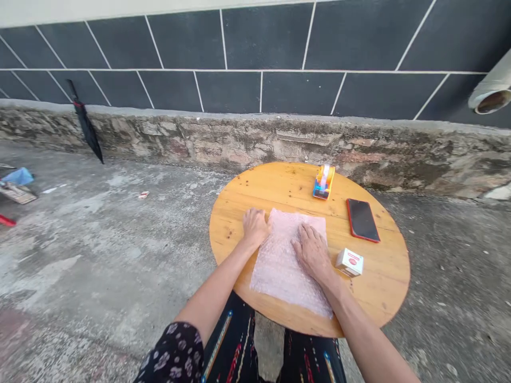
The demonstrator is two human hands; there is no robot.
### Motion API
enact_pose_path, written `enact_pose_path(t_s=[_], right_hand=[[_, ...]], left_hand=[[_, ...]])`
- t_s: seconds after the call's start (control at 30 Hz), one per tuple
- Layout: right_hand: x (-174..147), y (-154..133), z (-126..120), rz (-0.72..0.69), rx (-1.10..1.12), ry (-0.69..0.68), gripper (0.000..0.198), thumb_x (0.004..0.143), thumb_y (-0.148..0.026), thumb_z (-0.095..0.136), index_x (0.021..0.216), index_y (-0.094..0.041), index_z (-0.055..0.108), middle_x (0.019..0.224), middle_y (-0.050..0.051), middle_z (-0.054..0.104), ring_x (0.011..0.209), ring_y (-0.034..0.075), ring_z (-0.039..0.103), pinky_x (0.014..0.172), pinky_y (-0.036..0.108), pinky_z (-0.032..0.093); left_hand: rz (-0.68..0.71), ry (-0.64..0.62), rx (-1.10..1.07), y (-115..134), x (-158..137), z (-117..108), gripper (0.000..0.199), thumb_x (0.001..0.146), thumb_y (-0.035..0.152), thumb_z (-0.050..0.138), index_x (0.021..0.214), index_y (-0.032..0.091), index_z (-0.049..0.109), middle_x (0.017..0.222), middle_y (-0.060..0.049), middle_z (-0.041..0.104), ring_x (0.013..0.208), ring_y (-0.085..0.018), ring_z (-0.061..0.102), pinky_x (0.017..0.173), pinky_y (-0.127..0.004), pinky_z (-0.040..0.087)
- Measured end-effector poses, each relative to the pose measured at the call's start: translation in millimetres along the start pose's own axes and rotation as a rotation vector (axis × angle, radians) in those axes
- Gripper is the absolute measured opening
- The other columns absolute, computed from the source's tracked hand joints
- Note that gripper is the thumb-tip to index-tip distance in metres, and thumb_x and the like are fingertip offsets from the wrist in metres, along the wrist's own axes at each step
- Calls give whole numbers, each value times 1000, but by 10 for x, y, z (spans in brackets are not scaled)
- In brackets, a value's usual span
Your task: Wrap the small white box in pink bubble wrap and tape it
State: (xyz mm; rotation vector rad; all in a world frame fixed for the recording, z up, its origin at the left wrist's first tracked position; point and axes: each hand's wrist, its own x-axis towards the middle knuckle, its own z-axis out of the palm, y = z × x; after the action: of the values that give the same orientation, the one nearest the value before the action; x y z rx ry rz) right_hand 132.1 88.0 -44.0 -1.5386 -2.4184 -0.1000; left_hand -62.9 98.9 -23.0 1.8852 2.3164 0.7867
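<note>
A sheet of pinkish clear bubble wrap point(279, 266) lies flat on the round wooden table point(227, 213), its near edge close to the table's front rim. At its upper left edge is my left hand point(255, 227), fingers curled and thumb against the border of the wrap. My right hand point(313, 250) rests palm down on the right part of the sheet, fingers stretched out. Just right of that hand sits a small white box point(350, 263) with red print. Farther right lies a phone point(363, 220) with a red edge, dark screen up.
A yellow and blue tape dispenser point(323, 182) stands near the table's far edge. Behind the table runs a stone ledge point(239, 141) under a dark tiled wall. A closed black umbrella point(87, 125) leans there at left. A pipe point(493, 90) juts out at upper right.
</note>
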Motion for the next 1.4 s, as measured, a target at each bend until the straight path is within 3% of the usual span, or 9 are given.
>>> enact_pose_path(t_s=[0.2,0.37,0.73,0.83,1.07,1.2,1.3,1.4], right_hand=[[0,19,21,6,-5,-10,49,95,-32,43,135,-3,47,141,19,46,131,31,39,108,45,31],[-28,34,20,17,8,13,50,95,-33,42,135,-4,47,141,18,46,130,31,39,108,45,32],[87,70,10,62,18,-4,52,93,-32,46,135,-2,46,142,19,45,131,32,38,109,45,32],[79,74,5,58,32,8,52,93,-32,46,136,-2,46,142,18,45,131,32,38,109,45,31],[107,100,15,63,75,1,48,93,-27,43,135,-3,48,142,17,46,131,31,38,110,45,30],[99,104,14,60,81,-1,47,93,-25,41,135,-4,47,142,18,45,131,31,38,109,46,30],[92,112,26,47,80,21,47,93,-23,40,135,-4,48,142,17,46,131,31,38,109,46,31],[99,124,42,42,79,23,45,94,-21,38,134,-4,49,141,17,46,130,30,39,109,45,31]], left_hand=[[-20,13,-21,178,198,262,10,77,30,60,74,21,63,94,-8,64,98,-26,54,82,-38,41],[29,51,-106,158,136,360,2,79,26,60,80,24,60,97,-3,63,99,-22,53,84,-35,38],[66,88,-202,116,223,426,4,80,21,58,80,23,55,96,-3,63,99,-23,54,84,-35,38],[55,65,-227,106,209,408,6,81,22,57,87,24,56,89,-2,65,96,-24,55,85,-36,38],[27,125,-291,37,235,347,40,81,17,54,121,22,51,92,-3,68,98,-25,56,88,-38,38],[178,221,-228,55,157,298,34,82,18,52,116,23,59,102,-6,65,102,-26,53,90,-39,38],[338,138,-164,86,84,304,22,82,19,53,97,25,68,100,-5,64,102,-26,51,89,-40,37],[383,37,-128,99,58,337,17,80,19,55,87,25,70,98,-5,65,100,-27,51,86,-40,38]])
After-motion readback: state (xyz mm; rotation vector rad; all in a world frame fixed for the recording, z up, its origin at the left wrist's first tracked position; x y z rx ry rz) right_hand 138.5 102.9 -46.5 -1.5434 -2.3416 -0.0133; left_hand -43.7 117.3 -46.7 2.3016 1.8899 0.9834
